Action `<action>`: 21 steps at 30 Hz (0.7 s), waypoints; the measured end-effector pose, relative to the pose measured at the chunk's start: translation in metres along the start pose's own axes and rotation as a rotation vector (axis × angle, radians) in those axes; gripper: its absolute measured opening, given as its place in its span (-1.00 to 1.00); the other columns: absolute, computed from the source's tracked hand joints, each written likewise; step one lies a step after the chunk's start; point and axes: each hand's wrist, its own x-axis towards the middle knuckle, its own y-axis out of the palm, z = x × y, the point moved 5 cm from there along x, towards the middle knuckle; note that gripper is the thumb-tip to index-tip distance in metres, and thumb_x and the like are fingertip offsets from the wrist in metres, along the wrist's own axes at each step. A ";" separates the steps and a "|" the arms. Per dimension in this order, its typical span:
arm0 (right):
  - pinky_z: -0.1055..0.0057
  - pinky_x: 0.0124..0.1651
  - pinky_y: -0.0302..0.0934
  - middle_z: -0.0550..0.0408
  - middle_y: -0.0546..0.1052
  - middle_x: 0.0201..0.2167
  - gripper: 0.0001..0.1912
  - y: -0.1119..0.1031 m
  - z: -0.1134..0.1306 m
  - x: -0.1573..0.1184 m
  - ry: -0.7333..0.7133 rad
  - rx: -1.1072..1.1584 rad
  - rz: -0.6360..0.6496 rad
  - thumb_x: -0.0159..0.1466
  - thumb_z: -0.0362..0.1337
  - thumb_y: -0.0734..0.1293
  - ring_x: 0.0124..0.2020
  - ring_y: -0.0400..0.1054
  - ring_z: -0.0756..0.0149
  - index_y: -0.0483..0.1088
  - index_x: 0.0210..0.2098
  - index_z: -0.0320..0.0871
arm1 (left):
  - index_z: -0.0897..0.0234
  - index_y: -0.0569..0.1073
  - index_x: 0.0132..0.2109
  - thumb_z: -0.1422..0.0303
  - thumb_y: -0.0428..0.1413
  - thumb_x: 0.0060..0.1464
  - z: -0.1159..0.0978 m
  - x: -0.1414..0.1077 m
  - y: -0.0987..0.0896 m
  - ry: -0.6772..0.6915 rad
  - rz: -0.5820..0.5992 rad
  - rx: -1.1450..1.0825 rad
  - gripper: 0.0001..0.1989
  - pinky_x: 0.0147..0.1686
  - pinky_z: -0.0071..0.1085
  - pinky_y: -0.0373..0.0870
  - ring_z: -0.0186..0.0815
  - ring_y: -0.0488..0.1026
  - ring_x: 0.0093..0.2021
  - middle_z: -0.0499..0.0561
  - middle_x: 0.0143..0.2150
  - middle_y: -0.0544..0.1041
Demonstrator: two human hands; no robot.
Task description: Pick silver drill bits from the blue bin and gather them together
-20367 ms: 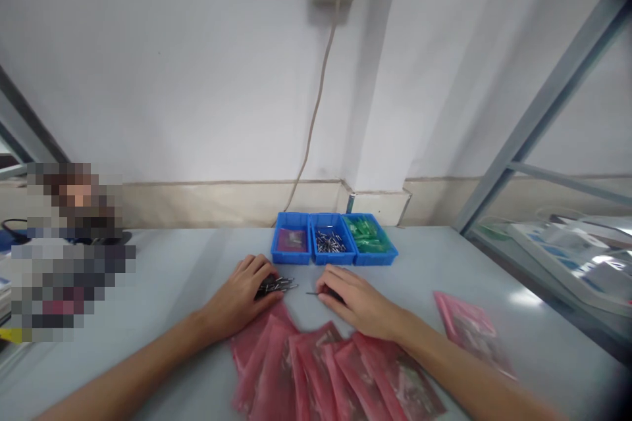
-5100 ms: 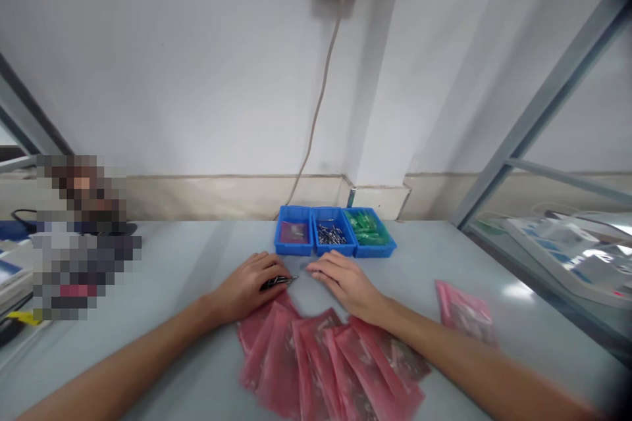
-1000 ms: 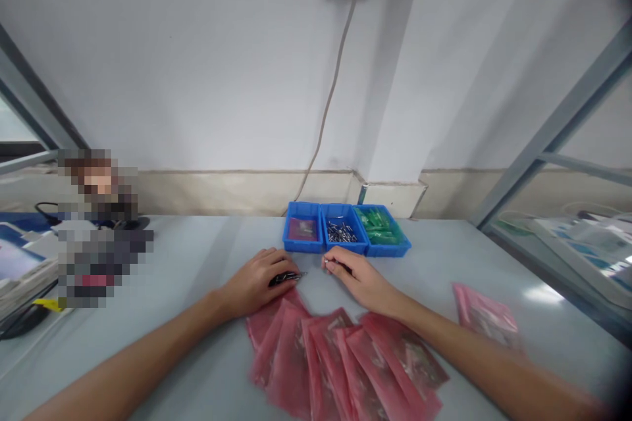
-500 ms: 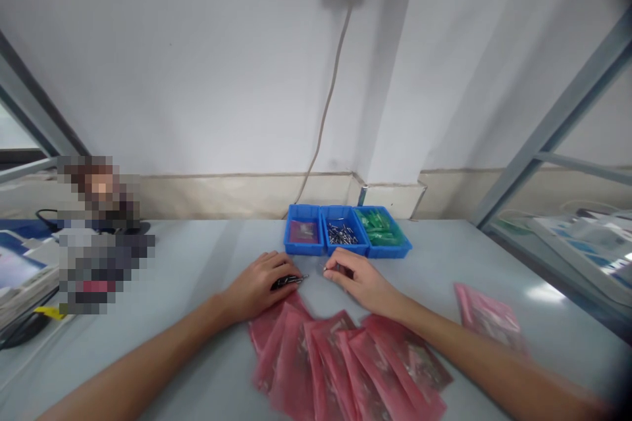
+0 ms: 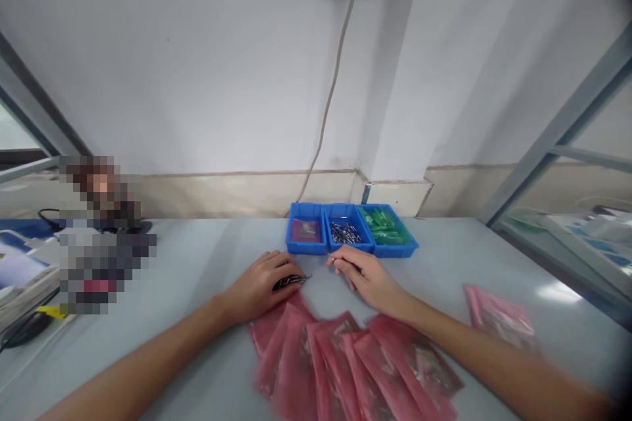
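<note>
My left hand (image 5: 266,281) rests on the table, its fingers curled round a bunch of small dark, shiny metal pieces (image 5: 291,281) that look like screws. Their tips stick out past the thumb. In a pinch, my right hand (image 5: 365,276) has a small shiny metal piece (image 5: 332,259), just in front of the middle blue bin (image 5: 348,247). Its exact kind is too small to tell. Below both hands lies a fan of overlapping pink plastic bags (image 5: 296,365) with parts inside. The left hand's heel is close to the upper left bag.
A left blue bin (image 5: 306,248) has a pink bag inside, and a right blue bin (image 5: 395,251) holds green bags (image 5: 382,227). Loose metal pieces (image 5: 344,233) fill the middle one. Another pink bag (image 5: 501,316) lies at right. A blurred-out person (image 5: 101,223) is at far left.
My right hand has turned slightly and its fingertips have shifted up toward the bins, still pinching. The left hand stays in place. The view has shifted a little.
</note>
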 end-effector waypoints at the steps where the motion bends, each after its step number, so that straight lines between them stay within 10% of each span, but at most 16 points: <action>1: 0.40 -0.43 0.24 0.08 0.51 -0.22 -0.65 0.000 -0.001 0.000 0.008 0.019 -0.009 0.59 -0.07 0.16 -0.53 0.25 0.41 0.52 -0.07 -0.08 | 0.15 0.52 0.10 0.30 0.10 0.46 0.000 0.000 0.000 0.002 -0.001 0.002 -0.82 0.10 -0.19 0.39 -0.16 0.47 0.03 0.06 0.04 0.55; 13: 0.41 -0.42 0.19 0.17 0.41 -0.42 -0.75 -0.009 0.003 -0.001 0.040 -0.062 -0.148 0.40 -0.07 0.44 -0.45 0.29 0.34 0.45 -0.30 -0.08 | 0.14 0.52 0.11 0.28 0.08 0.47 0.000 0.000 0.001 -0.004 0.005 0.012 -0.81 0.08 -0.17 0.40 -0.14 0.47 0.02 0.09 0.04 0.55; 21: 0.50 -0.65 -0.02 0.30 0.33 -0.65 -0.52 -0.016 -0.002 -0.002 0.318 0.289 -0.250 0.38 0.18 0.39 -0.70 0.12 0.46 0.34 -0.39 -0.07 | 0.14 0.52 0.11 0.31 0.10 0.46 -0.001 -0.001 0.000 -0.002 0.003 0.016 -0.82 0.13 -0.18 0.39 -0.16 0.48 0.05 0.07 0.05 0.55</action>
